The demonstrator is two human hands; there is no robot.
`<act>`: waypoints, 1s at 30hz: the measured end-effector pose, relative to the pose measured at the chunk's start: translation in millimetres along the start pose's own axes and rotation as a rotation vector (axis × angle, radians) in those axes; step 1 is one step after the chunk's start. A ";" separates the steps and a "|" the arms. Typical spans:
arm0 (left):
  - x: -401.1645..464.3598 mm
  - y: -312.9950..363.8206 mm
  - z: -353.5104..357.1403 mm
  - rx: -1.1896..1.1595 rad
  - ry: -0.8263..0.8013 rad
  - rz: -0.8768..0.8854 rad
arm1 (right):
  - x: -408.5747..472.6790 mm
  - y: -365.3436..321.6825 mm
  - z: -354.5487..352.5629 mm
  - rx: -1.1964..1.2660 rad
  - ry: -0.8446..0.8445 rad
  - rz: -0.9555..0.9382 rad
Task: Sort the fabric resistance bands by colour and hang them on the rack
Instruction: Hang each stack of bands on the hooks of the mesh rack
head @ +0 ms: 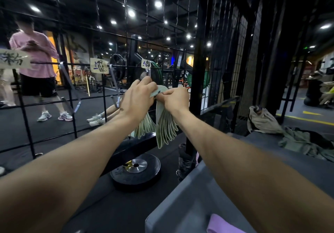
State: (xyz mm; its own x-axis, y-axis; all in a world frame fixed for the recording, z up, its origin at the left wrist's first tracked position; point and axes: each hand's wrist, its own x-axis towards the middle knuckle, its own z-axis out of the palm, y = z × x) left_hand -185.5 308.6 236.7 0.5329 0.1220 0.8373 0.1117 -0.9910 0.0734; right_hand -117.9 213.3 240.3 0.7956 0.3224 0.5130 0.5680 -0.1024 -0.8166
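Both my hands hold a bundle of several pale green fabric bands (165, 128) up at the black wire grid rack (75, 99). My left hand (138, 95) grips the top of the bundle just under a metal hook (149, 71) with a paper label (146, 64). My right hand (174, 98) pinches the bundle's top edge from the right. The bands' loose ends fan out and hang below my hands. A purple band (223, 223) lies in a grey bin (180, 204) at the bottom. Two more labels (99, 65) (14, 59) hang on the rack with bare hooks beneath.
A black weight plate (135, 171) lies on the dark mat below the rack. A person in a pink shirt (36, 52) stands behind the grid at left. A beige bag (262, 120) and green clothing (303, 140) lie at right. A black post (197, 81) borders the rack.
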 end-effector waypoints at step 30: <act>-48.8 30.6 27.7 -0.498 0.045 -0.452 | -9.0 27.6 -18.9 -0.324 -0.046 -0.221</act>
State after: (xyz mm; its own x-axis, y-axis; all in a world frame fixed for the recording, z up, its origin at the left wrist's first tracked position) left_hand -184.8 273.8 183.1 0.4879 0.5393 0.6863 -0.0897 -0.7511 0.6540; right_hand -105.4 189.8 218.2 0.6405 0.4109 0.6488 0.7676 -0.3152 -0.5581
